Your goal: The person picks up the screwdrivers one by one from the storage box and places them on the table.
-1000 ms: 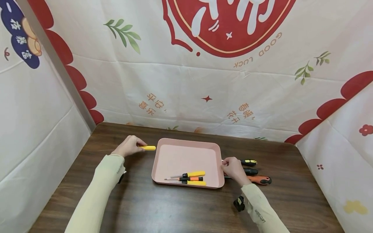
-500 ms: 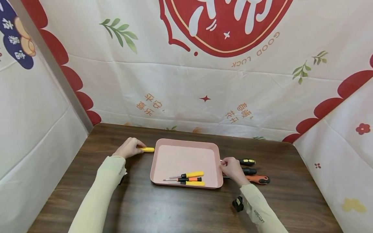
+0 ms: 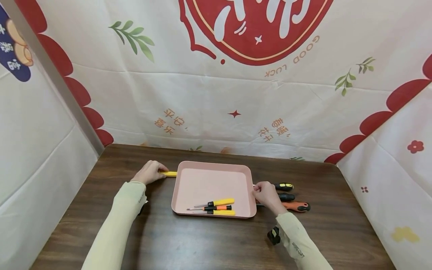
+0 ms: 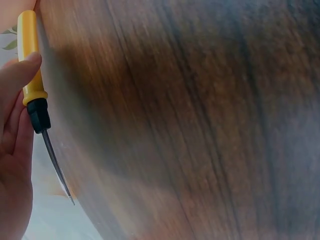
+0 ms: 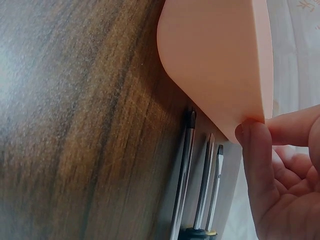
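Dark wood-grain table; pink tray inside far edge, about mid-width; three larger screwdrivers toward right edge.

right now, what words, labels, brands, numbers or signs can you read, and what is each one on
"GOOD LUCK": back cloth, upside down
"平安喜乐": back cloth, lower left
"春暖花开": back cloth, lower right
Blue patch: blurred characters, cut off
Red disc: white characters, cut off
Left sleeve, right sleeve: lettering too small
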A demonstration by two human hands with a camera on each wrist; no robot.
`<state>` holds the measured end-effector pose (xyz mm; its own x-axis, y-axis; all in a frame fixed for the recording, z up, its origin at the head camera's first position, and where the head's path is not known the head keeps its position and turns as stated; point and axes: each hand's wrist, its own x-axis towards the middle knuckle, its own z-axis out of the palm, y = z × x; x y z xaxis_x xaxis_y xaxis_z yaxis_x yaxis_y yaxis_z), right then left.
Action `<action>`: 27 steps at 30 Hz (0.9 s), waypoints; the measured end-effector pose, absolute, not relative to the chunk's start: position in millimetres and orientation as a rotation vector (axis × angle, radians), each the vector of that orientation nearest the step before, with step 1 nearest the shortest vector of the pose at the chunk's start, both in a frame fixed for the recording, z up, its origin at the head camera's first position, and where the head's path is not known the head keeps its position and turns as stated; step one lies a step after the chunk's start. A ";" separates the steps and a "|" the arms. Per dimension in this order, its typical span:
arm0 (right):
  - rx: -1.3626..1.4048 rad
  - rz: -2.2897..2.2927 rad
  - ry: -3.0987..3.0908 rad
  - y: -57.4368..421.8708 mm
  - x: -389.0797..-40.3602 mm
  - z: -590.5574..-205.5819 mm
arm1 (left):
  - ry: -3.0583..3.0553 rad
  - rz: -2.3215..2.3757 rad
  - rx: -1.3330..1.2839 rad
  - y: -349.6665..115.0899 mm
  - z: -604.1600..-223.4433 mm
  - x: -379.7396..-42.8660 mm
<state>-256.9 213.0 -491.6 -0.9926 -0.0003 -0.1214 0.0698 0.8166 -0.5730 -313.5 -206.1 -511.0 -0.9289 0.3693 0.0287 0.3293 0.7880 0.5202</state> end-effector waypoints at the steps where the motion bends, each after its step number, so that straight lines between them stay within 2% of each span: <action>1: 0.054 -0.918 2.881 212.9 -257.0 -491.8 | 2.905 0.821 0.573 -206.9 -512.0 -313.2; 27: 0.058 -0.908 2.891 212.8 -257.5 -491.8 | 2.873 1.008 0.503 -212.3 -526.6 -313.1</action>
<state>-257.5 212.8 -491.8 -0.9932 0.0034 -0.1166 0.0694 0.8204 -0.5676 -313.1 -212.3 -526.6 -0.9454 0.3214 0.0544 0.2848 0.7335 0.6171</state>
